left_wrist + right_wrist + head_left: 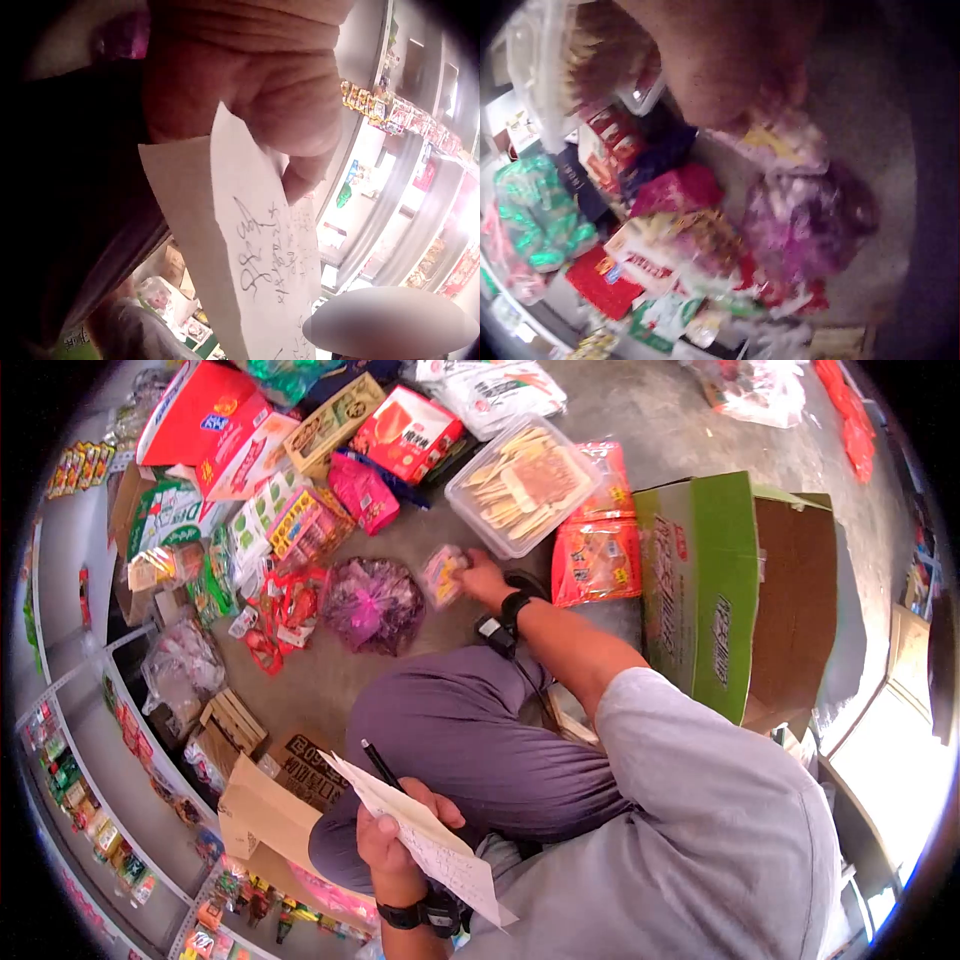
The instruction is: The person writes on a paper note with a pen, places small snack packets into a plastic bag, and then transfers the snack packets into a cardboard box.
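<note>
In the head view my left hand (388, 847) grips a folded sheet of paper (445, 832) covered in handwriting. A black pen (378, 764) sticks up beside the paper at that hand. The left wrist view shows the written paper (259, 247) under the palm (247, 90). My right hand (486, 582) reaches low over the floor and pinches a small clear packet (440, 575) with yellow and pink contents. A knotted clear bag of dark purple pieces (375, 610) lies just left of it. In the right wrist view the packet (784, 145) overlaps the purple bag (802, 225).
A clear tub (475, 518) of wooden sticks stands beyond the right hand, next to red packets (597, 565). To the right is an open green carton (700, 580). Snack boxes and bags, including a red box (405, 432), crowd the far left. Stocked shelves (105, 760) line the left.
</note>
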Tool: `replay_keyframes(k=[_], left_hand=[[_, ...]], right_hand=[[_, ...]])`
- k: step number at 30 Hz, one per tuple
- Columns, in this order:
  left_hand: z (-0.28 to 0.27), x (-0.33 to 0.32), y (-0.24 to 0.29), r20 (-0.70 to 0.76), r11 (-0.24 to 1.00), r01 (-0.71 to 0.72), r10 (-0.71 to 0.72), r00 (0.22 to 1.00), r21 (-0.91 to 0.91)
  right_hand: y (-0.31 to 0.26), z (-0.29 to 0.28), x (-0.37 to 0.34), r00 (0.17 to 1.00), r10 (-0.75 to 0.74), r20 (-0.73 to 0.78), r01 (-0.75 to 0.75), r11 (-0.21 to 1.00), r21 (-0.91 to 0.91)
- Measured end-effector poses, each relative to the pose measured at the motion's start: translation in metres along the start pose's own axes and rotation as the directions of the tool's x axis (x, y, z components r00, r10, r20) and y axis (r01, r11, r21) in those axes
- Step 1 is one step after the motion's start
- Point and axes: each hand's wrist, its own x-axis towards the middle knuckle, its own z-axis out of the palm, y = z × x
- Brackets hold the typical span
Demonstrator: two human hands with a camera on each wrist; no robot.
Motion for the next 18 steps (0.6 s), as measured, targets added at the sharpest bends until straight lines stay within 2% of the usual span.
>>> replay_keyframes(k=[2, 4, 7, 8, 9, 10, 12, 13, 14, 15, 16, 18], left_hand=[[-0.004, 0.001, 0.001, -0.007, 0.999, -0.008, 0.007, 1.0, -0.047], [-0.002, 0.003, 0.003, -0.019, 0.994, -0.003, 0.001, 1.0, -0.114], [0.004, 0.005, 0.006, -0.022, 0.994, 0.002, -0.004, 1.0, -0.114], [0.008, 0.006, 0.006, -0.024, 0.991, -0.002, -0.001, 1.0, -0.132], [0.014, 0.007, 0.005, -0.025, 0.988, -0.005, 0.001, 1.0, -0.151], [0.019, 0.008, 0.004, -0.027, 0.986, -0.005, 0.001, 1.0, -0.169], [0.02, 0.01, 0.002, 0.024, 0.994, 0.033, -0.031, 0.999, -0.1], [0.021, 0.011, 0.002, 0.048, 0.997, 0.052, -0.049, 0.998, -0.061], [0.025, 0.012, 0.002, 0.063, 0.997, 0.058, -0.054, 0.997, -0.055], [0.029, 0.014, 0.001, 0.08, 0.997, 0.063, -0.059, 0.995, -0.048], [0.033, 0.014, 0.001, 0.097, 0.997, 0.069, -0.065, 0.993, -0.041], [0.034, 0.016, -0.002, 0.147, 0.997, 0.069, -0.064, 0.987, -0.027]], right_hand=[[0.006, -0.009, 0.008, 0.999, -0.039, -0.019, 0.038, 0.997, -0.067], [-0.011, -0.022, -0.01, 0.994, -0.015, -0.112, -0.006, 0.982, -0.187], [-0.044, -0.037, -0.037, 0.999, 0.038, 0.037, -0.027, 0.966, -0.256], [-0.064, -0.049, -0.062, 0.984, 0.06, 0.166, -0.071, 0.996, 0.058], [-0.093, -0.067, -0.097, 0.956, 0.04, 0.292, -0.148, 0.922, 0.357], [-0.151, -0.096, -0.143, 0.961, -0.024, 0.275, -0.094, 0.909, 0.406], [-0.227, -0.161, -0.218, 0.953, -0.269, 0.143, 0.198, 0.904, 0.38], [-0.258, -0.197, -0.253, 0.914, -0.406, -0.02, 0.402, 0.894, 0.199], [-0.287, -0.236, -0.283, 0.774, -0.616, -0.149, 0.595, 0.787, -0.161], [-0.291, -0.275, -0.3, 0.681, -0.675, -0.284, 0.583, 0.735, -0.347], [-0.287, -0.302, -0.304, 0.561, -0.664, -0.495, 0.619, 0.733, -0.281], [-0.264, -0.377, -0.292, 0.467, -0.658, -0.59, 0.64, 0.712, -0.287]])
